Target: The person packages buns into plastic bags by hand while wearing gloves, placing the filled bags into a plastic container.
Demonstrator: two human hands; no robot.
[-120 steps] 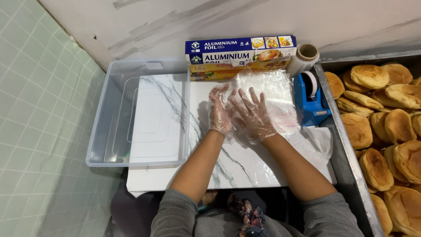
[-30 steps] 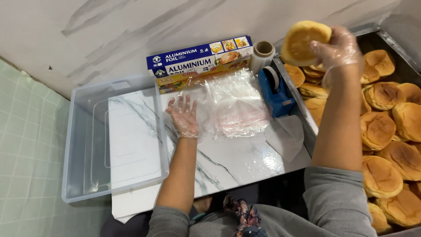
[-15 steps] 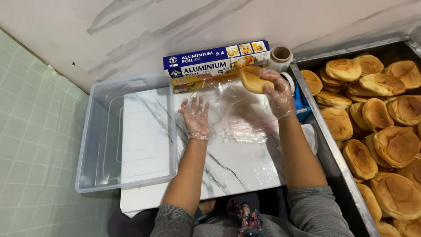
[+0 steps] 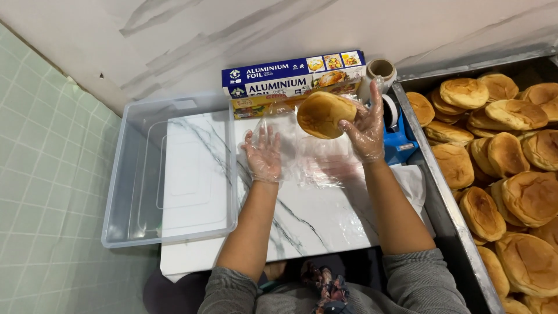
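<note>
Since half a second ago, right hand (image 4: 365,129) has brought the bun (image 4: 323,114) lower and leftward, over the wrap (image 4: 314,157); it grasps the bun from the right side, fingers spread round its edge; left hand (image 4: 264,154), released and flat, presses the wrap on the table (image 4: 314,221); beyond both hands lies a foil box (image 4: 290,78); right of the right hand sits a tray (image 4: 433,192) of buns; left of the left hand, a clear tub (image 4: 125,192).
</note>
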